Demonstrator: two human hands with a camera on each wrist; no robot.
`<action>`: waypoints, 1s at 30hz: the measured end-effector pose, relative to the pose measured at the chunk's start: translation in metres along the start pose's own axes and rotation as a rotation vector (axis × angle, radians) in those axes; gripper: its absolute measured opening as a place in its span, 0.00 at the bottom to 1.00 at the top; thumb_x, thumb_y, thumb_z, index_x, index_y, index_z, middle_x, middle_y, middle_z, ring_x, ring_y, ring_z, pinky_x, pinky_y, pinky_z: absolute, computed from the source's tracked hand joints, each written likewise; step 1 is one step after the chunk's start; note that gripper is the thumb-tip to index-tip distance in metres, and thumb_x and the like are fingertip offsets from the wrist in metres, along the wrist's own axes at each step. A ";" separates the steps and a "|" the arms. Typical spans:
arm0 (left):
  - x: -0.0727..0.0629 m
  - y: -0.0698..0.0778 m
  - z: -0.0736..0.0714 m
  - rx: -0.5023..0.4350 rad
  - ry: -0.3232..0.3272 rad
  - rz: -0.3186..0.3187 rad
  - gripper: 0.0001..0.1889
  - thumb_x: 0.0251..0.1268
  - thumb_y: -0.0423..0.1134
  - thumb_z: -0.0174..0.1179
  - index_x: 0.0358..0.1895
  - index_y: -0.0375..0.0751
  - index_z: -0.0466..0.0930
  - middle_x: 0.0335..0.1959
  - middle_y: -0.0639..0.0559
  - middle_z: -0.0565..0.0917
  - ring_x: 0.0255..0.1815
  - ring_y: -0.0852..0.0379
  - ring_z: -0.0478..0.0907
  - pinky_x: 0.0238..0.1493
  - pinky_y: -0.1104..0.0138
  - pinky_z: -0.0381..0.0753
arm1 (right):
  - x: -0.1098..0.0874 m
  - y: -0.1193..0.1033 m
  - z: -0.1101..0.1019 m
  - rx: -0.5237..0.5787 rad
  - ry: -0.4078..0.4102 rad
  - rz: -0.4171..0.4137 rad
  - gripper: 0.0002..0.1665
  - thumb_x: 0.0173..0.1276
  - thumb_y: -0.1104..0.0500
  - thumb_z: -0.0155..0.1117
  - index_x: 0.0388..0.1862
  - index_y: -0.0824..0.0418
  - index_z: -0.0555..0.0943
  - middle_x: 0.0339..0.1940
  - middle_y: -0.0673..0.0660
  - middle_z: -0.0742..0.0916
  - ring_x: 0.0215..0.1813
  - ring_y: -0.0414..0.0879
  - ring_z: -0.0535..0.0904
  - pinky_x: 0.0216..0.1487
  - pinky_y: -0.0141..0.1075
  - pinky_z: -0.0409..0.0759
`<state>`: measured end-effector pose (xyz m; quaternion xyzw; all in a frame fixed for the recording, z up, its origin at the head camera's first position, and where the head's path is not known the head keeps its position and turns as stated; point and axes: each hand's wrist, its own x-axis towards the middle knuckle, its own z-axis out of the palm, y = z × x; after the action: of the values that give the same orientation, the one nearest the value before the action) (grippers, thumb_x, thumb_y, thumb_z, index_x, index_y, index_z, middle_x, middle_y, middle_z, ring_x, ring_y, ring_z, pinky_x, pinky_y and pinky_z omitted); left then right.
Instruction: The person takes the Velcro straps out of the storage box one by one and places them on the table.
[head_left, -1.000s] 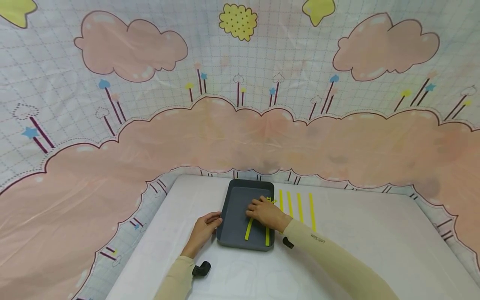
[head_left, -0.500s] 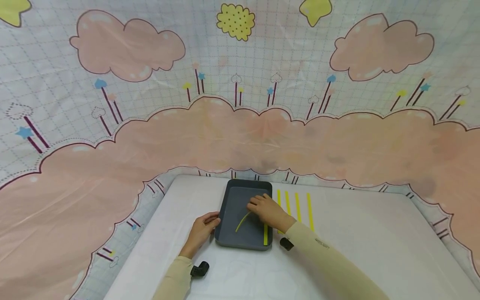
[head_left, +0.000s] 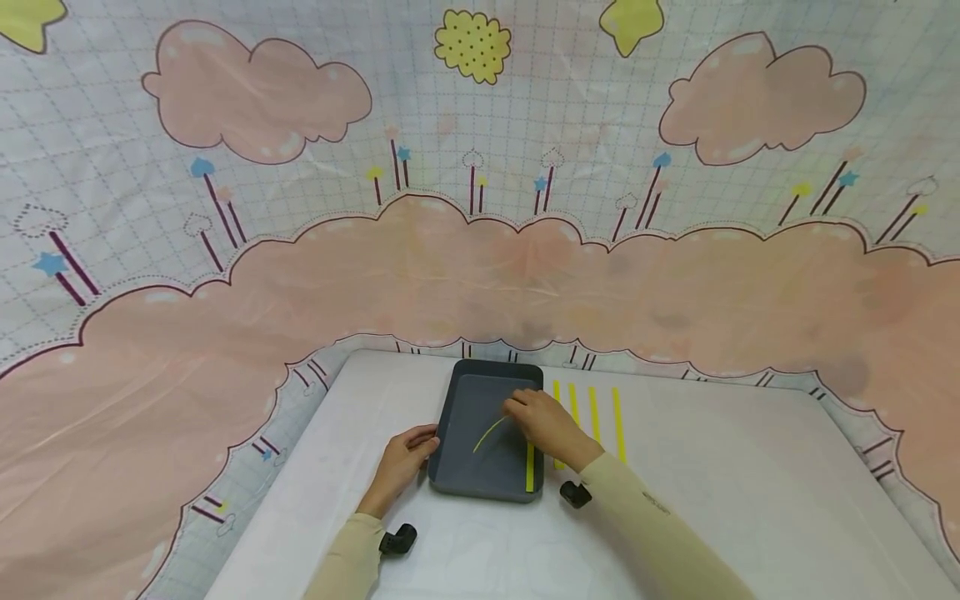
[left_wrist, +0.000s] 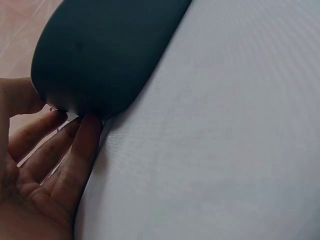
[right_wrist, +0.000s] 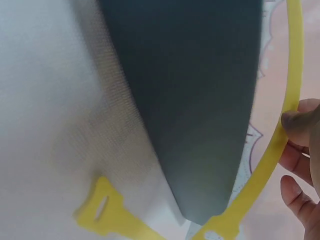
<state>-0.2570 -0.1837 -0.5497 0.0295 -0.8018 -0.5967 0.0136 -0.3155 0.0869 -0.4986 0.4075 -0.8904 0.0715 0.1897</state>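
Note:
My left hand holds the left side of a dark grey rectangular tray; in the left wrist view its fingers meet the tray's outer wall, with the thumb round the rim. Over the tray's right half, my right hand pinches a thin yellow strap between thumb and fingers. That strap bows in a curve, and a slotted end shows low in the right wrist view. Another yellow strap lies along the tray's right side, partly hidden by the hand.
Several yellow straps lie in a row on the white table, right of the tray. One strap's slotted end shows close to the tray's outer wall. A printed cloth hangs behind the table.
The right hand has lifted the pinched strap, which lay straight in the tray and now curves, and drawn it slightly right. The left hand stays at the tray's edge.

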 end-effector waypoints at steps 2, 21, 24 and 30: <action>0.001 0.000 0.000 -0.005 0.001 -0.005 0.18 0.68 0.36 0.61 0.59 0.35 0.80 0.54 0.36 0.84 0.48 0.50 0.84 0.35 0.70 0.80 | -0.001 0.001 -0.001 0.021 0.033 0.005 0.09 0.67 0.64 0.67 0.42 0.51 0.83 0.37 0.47 0.84 0.40 0.41 0.80 0.47 0.35 0.80; 0.001 -0.004 0.000 -0.010 -0.005 0.000 0.18 0.67 0.37 0.62 0.58 0.37 0.81 0.53 0.37 0.85 0.45 0.56 0.83 0.36 0.69 0.80 | -0.020 0.011 -0.012 0.381 0.140 0.256 0.07 0.66 0.65 0.67 0.39 0.54 0.80 0.35 0.47 0.83 0.34 0.36 0.76 0.36 0.30 0.77; 0.002 -0.006 0.000 -0.007 -0.007 0.001 0.17 0.67 0.38 0.62 0.58 0.37 0.81 0.53 0.37 0.85 0.45 0.55 0.83 0.35 0.69 0.80 | -0.022 0.013 -0.012 0.420 0.156 0.279 0.08 0.66 0.65 0.67 0.39 0.53 0.80 0.34 0.47 0.83 0.35 0.37 0.77 0.36 0.30 0.77; 0.003 -0.005 0.001 0.011 -0.002 -0.010 0.18 0.68 0.37 0.61 0.59 0.36 0.80 0.54 0.37 0.84 0.45 0.56 0.83 0.36 0.69 0.79 | -0.029 0.013 -0.015 0.528 0.161 0.330 0.05 0.68 0.64 0.65 0.41 0.55 0.81 0.34 0.48 0.84 0.35 0.38 0.77 0.36 0.30 0.77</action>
<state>-0.2603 -0.1847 -0.5551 0.0330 -0.8050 -0.5923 0.0098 -0.3043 0.1199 -0.4962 0.2857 -0.8772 0.3620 0.1331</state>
